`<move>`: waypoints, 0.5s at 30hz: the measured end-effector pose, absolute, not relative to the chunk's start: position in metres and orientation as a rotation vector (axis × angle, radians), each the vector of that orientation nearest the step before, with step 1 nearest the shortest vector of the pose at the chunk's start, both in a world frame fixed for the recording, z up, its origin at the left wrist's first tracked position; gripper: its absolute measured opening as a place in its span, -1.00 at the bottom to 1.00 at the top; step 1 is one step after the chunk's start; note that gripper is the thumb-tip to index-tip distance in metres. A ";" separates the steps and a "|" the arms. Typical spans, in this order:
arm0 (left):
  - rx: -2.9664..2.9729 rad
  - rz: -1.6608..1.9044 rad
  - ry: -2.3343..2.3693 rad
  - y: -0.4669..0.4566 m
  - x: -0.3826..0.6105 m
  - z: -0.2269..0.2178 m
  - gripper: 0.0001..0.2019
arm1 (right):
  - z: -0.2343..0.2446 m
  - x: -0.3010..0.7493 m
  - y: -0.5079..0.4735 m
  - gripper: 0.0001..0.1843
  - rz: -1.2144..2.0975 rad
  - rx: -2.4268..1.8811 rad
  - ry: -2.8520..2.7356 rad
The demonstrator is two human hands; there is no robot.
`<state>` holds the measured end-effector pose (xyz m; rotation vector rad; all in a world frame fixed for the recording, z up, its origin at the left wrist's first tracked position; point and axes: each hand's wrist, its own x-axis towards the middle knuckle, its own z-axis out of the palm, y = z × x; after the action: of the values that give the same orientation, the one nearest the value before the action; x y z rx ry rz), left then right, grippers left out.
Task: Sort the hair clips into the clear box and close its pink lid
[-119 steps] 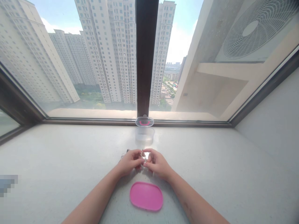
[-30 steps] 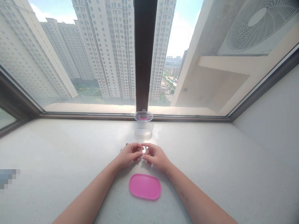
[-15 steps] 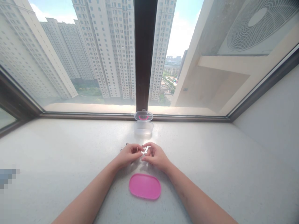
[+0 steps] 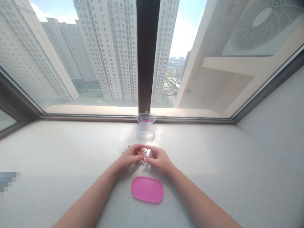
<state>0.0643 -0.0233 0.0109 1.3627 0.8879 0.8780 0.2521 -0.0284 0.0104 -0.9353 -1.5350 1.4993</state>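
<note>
My left hand [image 4: 129, 157] and my right hand [image 4: 158, 160] meet fingertip to fingertip over the pale sill, both pinched on a small thin metal piece [image 4: 144, 152] that glints between them; it is too small to name. A flat pink oval lid [image 4: 147, 189] lies on the sill just in front of my wrists. Behind my hands stands a small clear plastic box [image 4: 146, 130] with its clear lid [image 4: 145, 118] tipped up, a pink clasp on it. A few tiny dark bits [image 4: 125, 150] lie by my left hand.
The pale speckled sill [image 4: 59, 158] stretches wide to both sides. A dark window frame [image 4: 146, 57] rises straight behind the box, with glass either side and tall buildings outside. A white wall [image 4: 275, 126] closes the right end.
Since four seconds ago the view has shifted slightly. Over the last second my fingers have worked the small metal piece, closing more tightly together; the lid and box have not moved.
</note>
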 end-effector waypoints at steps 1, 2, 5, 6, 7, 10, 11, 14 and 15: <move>1.367 0.887 0.883 -0.023 0.064 0.010 -0.66 | 0.010 0.252 -0.029 -0.31 1.494 -0.934 -1.544; 1.370 0.890 0.877 -0.023 0.064 0.010 -0.65 | 0.010 0.252 -0.029 -0.30 1.490 -0.930 -1.553; 1.365 0.879 0.861 -0.023 0.064 0.010 -0.61 | 0.010 0.253 -0.030 -0.27 1.470 -0.931 -1.576; 1.357 0.871 0.858 -0.023 0.064 0.010 -0.59 | 0.009 0.253 -0.030 -0.27 1.464 -0.939 -1.579; 1.347 0.862 0.854 -0.023 0.064 0.011 -0.56 | 0.009 0.253 -0.030 -0.27 1.458 -0.950 -1.581; 1.317 0.841 0.844 -0.023 0.064 0.013 -0.53 | 0.007 0.254 -0.030 -0.27 1.451 -0.956 -1.580; 1.312 0.838 0.845 -0.023 0.064 0.013 -0.53 | 0.007 0.254 -0.029 -0.26 1.459 -0.948 -1.579; 1.314 0.848 0.865 -0.023 0.064 0.014 -0.54 | 0.006 0.253 -0.029 -0.25 1.498 -0.919 -1.570; 1.314 0.851 0.868 -0.023 0.064 0.014 -0.54 | 0.006 0.253 -0.029 -0.24 1.511 -0.912 -1.566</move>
<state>0.0640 -0.0234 0.0142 1.3137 0.8680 0.8512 0.2534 -0.0291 0.0060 -0.9123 -1.5664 1.5112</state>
